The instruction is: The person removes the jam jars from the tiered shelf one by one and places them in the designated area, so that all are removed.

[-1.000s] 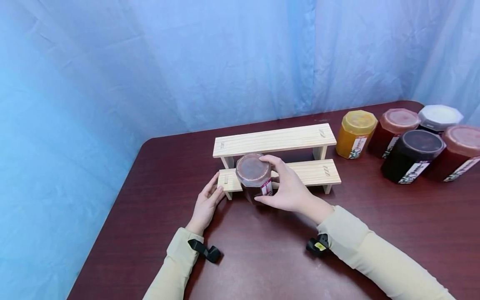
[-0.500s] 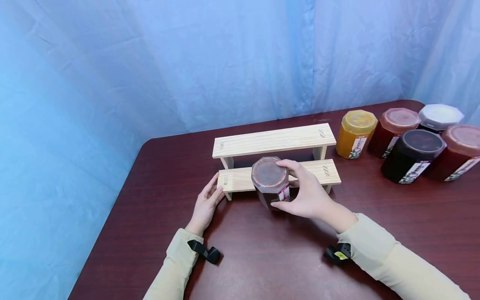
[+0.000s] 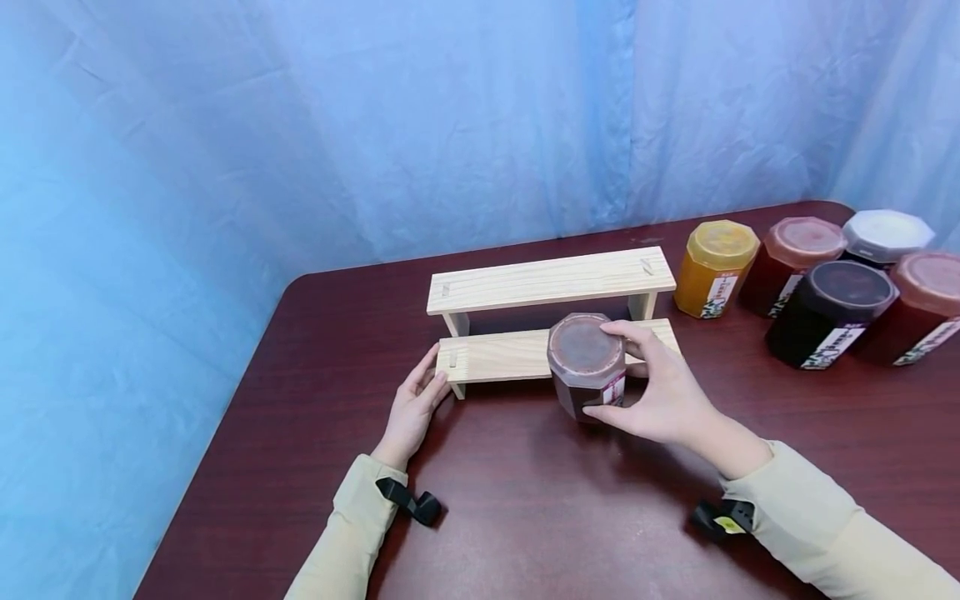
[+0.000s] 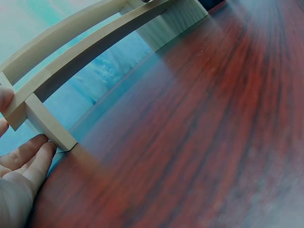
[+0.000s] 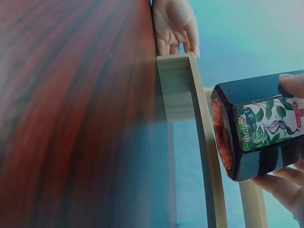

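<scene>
My right hand (image 3: 660, 387) holds a dark octagonal jar (image 3: 588, 354) with a pale top, thumb in front and fingers around the far side. In the head view, the jar overlaps the lower board of a two-step wooden rack (image 3: 495, 354). The right wrist view shows the underside of the jar (image 5: 266, 128) and its leaf-patterned label, held off the table. My left hand (image 3: 412, 408) touches the left end of the lower board. Seen from the left wrist, its fingertips (image 4: 45, 142) rest against the rack's end leg (image 4: 50, 121).
Several more octagonal jars stand right of the rack: a yellow one (image 3: 716, 267), a red one (image 3: 791, 267), a black one (image 3: 831, 312), a white-topped one (image 3: 888, 233) and another red one (image 3: 926, 292). The dark red table (image 3: 525, 517) ends at a blue curtain (image 3: 450, 125).
My right hand has moved the jar rightward along the lower board, from near its left end to its right half. My left hand has stayed at the left end of the rack.
</scene>
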Tool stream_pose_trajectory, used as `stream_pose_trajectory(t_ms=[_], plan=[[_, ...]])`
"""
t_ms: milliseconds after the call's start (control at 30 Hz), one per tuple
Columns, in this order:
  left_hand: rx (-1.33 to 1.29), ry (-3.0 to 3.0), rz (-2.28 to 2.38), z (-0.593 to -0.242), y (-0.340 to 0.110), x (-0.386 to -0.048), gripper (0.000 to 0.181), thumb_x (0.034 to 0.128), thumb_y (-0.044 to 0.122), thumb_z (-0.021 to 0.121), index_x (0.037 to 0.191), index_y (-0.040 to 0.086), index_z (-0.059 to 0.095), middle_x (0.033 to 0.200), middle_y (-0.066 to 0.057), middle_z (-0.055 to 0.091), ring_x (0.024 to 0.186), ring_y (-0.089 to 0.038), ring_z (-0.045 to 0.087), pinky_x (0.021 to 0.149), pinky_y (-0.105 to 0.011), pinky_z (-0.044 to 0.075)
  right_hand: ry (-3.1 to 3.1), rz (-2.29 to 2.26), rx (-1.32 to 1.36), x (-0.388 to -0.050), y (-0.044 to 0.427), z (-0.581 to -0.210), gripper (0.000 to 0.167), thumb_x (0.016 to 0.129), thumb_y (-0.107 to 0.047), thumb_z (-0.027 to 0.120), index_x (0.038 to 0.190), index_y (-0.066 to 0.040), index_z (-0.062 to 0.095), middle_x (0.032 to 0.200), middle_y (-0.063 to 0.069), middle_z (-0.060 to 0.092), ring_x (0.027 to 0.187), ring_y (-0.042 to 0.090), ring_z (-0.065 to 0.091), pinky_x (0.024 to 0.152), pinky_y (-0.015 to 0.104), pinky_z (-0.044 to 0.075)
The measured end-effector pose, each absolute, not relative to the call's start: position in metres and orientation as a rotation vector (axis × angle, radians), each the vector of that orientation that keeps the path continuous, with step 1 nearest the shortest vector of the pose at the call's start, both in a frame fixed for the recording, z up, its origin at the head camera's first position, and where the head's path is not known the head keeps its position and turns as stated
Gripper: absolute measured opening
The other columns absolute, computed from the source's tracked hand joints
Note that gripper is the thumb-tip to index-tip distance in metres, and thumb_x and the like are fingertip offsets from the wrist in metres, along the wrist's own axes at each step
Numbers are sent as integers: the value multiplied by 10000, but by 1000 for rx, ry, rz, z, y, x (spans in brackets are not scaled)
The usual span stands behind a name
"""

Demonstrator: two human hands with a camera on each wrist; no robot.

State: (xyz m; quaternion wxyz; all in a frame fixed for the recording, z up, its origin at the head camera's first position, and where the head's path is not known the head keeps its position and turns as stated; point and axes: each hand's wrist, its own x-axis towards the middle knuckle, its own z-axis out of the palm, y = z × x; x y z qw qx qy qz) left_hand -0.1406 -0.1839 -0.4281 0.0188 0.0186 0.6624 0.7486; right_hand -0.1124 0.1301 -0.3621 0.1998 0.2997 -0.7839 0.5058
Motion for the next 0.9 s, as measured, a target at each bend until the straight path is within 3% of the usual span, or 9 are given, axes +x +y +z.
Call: stream_pose_trajectory(t_ms=[300, 533, 767, 900], plan=[[73, 2039, 2321, -429, -183, -140, 540, 979, 33, 465, 1489, 81, 292, 1386, -296, 408, 1078, -57, 566, 918, -193, 465, -2214, 1335, 666, -108, 164, -357, 994, 421, 135, 870, 1296, 30, 412, 1134, -306, 514, 944, -149, 545, 767, 36, 442], [54, 2062, 2294, -428, -184, -140, 539, 982, 65, 479, 1488, 91, 297, 1448, -248, 372, 1201, -175, 507, 929, -206, 462, -2291, 1398, 456, -102, 194, -356, 1056, 463, 172, 849, 1369, -16, 339, 1133, -289, 529, 857, -148, 568, 728, 22, 438], [52, 2091, 2271, -430, -187, -139, 543, 982, 103, 498, 1489, 111, 303, 1466, -222, 355, 1267, -244, 455, 936, -200, 455, -2328, 1324, 306, -102, 216, -357, 1058, 505, 155, 833, 1387, -55, 290, 1088, -285, 484, 731, -144, 531, 591, 48, 449], [43, 2093, 2276, -430, -186, -138, 536, 982, 106, 497, 1486, 121, 313, 1474, -207, 350, 1285, -269, 436, 939, -203, 452, -2358, 1271, 256, -104, 225, -354, 1059, 523, 122, 839, 1401, -84, 283, 1071, -300, 451, 762, -172, 504, 610, 26, 428]])
